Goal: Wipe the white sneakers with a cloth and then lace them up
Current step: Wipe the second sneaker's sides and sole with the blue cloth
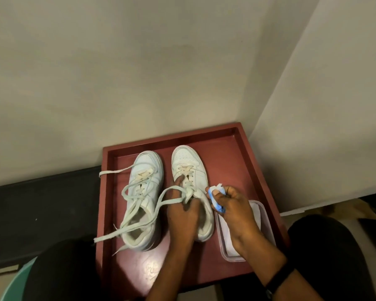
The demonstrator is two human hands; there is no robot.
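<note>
Head view:
- Dark red square wooden tray (237,148) set against cream wall.
- Two white leather low-top sneakers side by side in tray, toes toward wall.
- Left sneaker (146,170): pale loose laces (139,200) trail over tray rim.
- Right sneaker (187,161): left hand (182,213) grips it at collar, index finger stretched along tongue.
- Right hand (232,205) just beside right sneaker, fingers curled tight round crumpled blue-and-white cloth (215,192).
- Clear rectangular plastic container (263,213) in tray under right wrist, white sheet inside.
</note>
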